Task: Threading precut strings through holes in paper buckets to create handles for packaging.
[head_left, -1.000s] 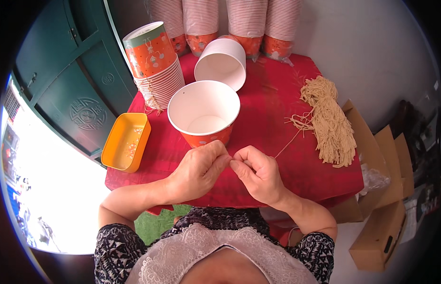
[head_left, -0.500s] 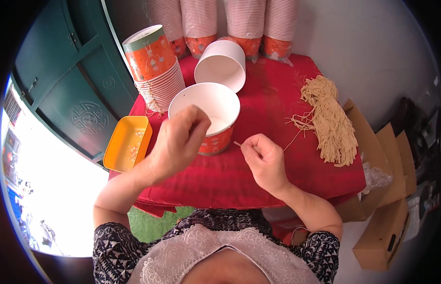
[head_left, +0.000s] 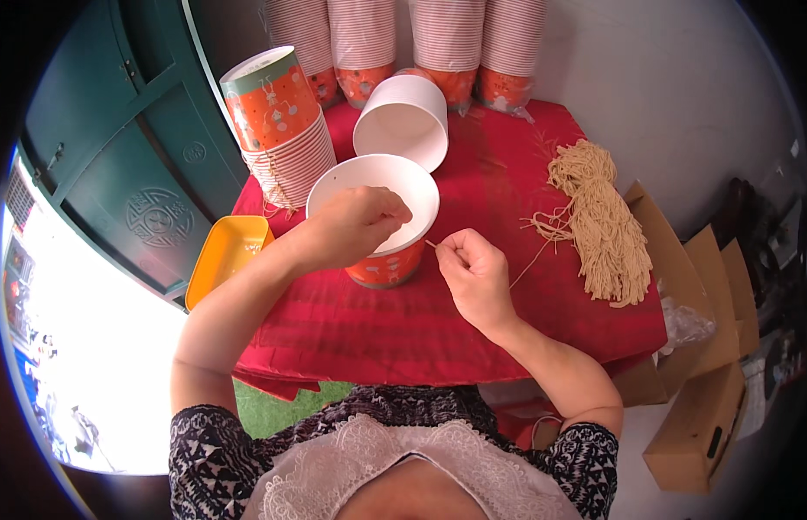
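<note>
A paper bucket (head_left: 386, 270), white inside with an orange printed wall, stands upright on the table in front of me. My left hand (head_left: 356, 227) reaches across its mouth, fingers curled together near the inner right side. Whatever they may hold is hidden. Just right of the bucket, my right hand (head_left: 475, 276) pinches a thin beige cord (head_left: 530, 262). The cord's short end pokes out toward the bucket's right wall, while its length trails right toward a thick bundle of beige cords (head_left: 607, 230). A small dark hole shows inside the bucket's left rim.
Behind lies another white-lined bucket (head_left: 402, 130) on its side. Stacked buckets (head_left: 278, 113) with cords stand left, above a yellow tray (head_left: 214, 260) holding small bits. Wrapped bucket stacks (head_left: 449, 43) line the wall. Cardboard boxes (head_left: 698, 425) sit right of the red-covered table (head_left: 507, 347).
My left hand has moved right and turned, so its fingers now reach deeper over the bucket's mouth. The right hand has shifted slightly left and up, bringing the cord's end close to the bucket.
</note>
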`<state>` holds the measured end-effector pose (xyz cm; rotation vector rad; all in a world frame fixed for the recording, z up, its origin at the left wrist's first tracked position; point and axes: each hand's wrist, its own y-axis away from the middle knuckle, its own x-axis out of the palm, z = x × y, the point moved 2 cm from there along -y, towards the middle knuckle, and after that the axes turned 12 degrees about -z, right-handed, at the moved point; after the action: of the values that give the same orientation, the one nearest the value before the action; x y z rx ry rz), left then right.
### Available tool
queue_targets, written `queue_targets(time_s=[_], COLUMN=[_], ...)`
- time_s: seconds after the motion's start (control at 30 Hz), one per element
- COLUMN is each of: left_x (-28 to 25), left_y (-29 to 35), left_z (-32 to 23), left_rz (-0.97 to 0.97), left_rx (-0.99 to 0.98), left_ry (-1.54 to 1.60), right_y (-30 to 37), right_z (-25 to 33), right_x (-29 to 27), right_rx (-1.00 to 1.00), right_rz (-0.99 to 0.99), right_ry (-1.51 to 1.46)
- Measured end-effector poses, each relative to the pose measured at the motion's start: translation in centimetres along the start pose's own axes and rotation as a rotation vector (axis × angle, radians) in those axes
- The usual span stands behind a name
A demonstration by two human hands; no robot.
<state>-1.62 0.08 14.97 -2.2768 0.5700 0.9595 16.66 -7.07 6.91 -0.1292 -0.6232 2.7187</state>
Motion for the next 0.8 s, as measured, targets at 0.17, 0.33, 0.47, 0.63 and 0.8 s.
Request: queue_targets(time_s=[0.17,0.33,0.47,0.63,0.8], left_x=[0.2,0.3,0.5,1.1,1.9], left_y=[-0.4,-0.6,-0.8,-1.5,-2.0], left_z=[0.1,0.1,0.0,0.2,0.6], left_rz=[0.053,0.089,0.129,0.11,0.145], left_rx=[-0.017,0.009,-0.008,0.11,0.016], left_ry=[-0.002,-0.012,0.011,0.058,0.012], right_y=[-0.2,-0.3,-0.5,-1.0,-1.1], right_z=[0.0,0.0,0.0,-0.2,-0.2], right_x=[0.3,0.6,1.0,1.4,1.6], right_rx=[-0.013,-0.015,-0.029,-0.039,-0.02], right_rz=[-0.009,-0.004,0.011,0.014,0.023], right_ry=[0.025,0.046,0.046,0.012,0.02])
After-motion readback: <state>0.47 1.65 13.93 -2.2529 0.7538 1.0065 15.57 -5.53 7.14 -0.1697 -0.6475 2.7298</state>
